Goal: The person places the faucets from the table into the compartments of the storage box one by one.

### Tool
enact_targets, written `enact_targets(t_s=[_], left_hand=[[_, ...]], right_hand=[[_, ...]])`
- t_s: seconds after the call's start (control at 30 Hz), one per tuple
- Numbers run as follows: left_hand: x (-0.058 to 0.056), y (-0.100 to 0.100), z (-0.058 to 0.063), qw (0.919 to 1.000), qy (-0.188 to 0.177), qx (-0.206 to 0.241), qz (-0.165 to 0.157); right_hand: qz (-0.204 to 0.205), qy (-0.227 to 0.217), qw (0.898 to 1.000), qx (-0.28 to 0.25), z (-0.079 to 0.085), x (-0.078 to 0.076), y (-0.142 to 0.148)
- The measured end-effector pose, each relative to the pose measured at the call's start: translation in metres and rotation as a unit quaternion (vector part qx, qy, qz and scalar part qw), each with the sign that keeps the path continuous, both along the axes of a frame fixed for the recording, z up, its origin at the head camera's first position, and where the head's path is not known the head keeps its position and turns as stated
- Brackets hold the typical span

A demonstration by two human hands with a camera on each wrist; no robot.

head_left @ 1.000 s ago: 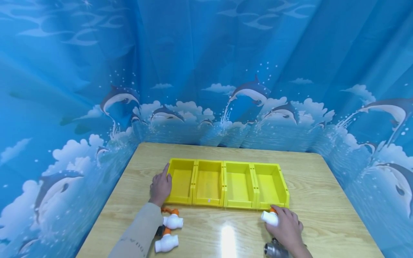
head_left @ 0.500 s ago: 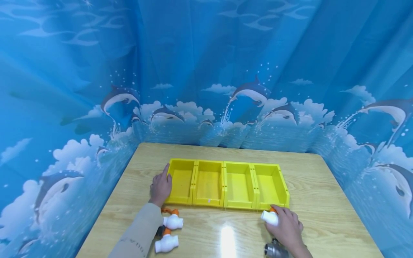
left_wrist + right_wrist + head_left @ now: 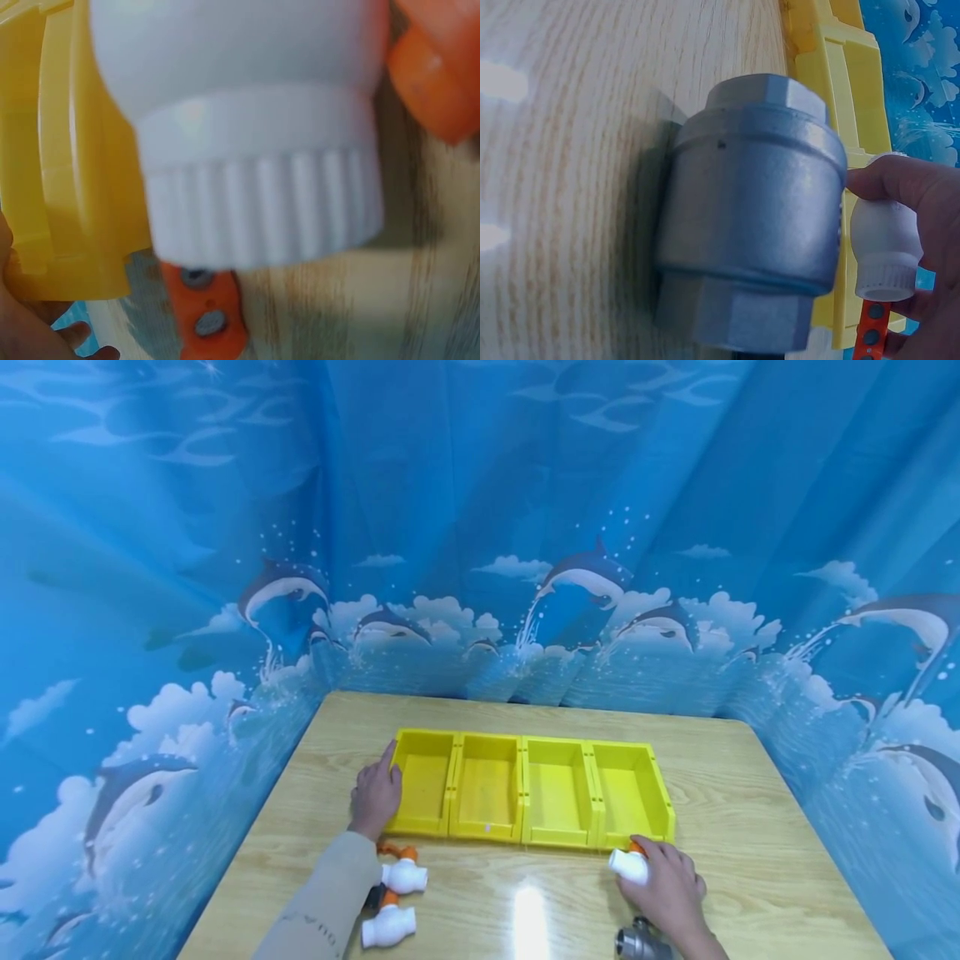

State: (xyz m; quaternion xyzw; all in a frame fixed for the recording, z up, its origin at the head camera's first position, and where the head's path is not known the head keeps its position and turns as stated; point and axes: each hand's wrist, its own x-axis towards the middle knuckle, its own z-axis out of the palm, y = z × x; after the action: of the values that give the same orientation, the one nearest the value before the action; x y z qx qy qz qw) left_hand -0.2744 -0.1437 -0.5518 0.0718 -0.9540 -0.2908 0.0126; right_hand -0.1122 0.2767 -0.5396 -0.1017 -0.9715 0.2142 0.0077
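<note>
A white valve (image 3: pixel 628 866) with an orange handle is grasped by the right hand (image 3: pixel 662 885) just before the rightmost yellow bin (image 3: pixel 663 789), toward the worktop (image 3: pixel 735 802)'s right edge. Beyond a slight shift of view, nothing has been moved over the past second; the work is judged paused. The leftmost yellow bin (image 3: pixel 416 827) is touched by the unclenched left hand (image 3: pixel 375 797), index finger extended. Counted along the worktop's back edge: four bins; nearer the front, three white valves, including two loose valves (image 3: pixel 405 877) at left, and one metal valve (image 3: pixel 641 941).
</note>
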Motion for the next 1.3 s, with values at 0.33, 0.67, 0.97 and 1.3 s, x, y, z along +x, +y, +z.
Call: enact_targets(t_s=[0.33,0.67,0.97,1.3], left_hand=[[0.002,0.003,0.006,0.9992,-0.003,-0.039,0.008],[-0.003,0.006,0.018,0.9993,0.009,-0.035,0.006],[-0.013,0.008,0.012,0.9978,0.031,-0.057,0.009],[-0.018,0.007,0.010,0.9965,0.046,-0.069,0.006]], right_hand=[[0.002,0.011,1.000,-0.001,0.000,0.000,0.002],[-0.002,0.012,1.000,-0.004,-0.001,-0.001,0.002],[-0.001,0.011,1.000,-0.003,0.000,-0.001,0.004],[-0.006,-0.005,1.000,-0.003,0.004,-0.003,0.002]])
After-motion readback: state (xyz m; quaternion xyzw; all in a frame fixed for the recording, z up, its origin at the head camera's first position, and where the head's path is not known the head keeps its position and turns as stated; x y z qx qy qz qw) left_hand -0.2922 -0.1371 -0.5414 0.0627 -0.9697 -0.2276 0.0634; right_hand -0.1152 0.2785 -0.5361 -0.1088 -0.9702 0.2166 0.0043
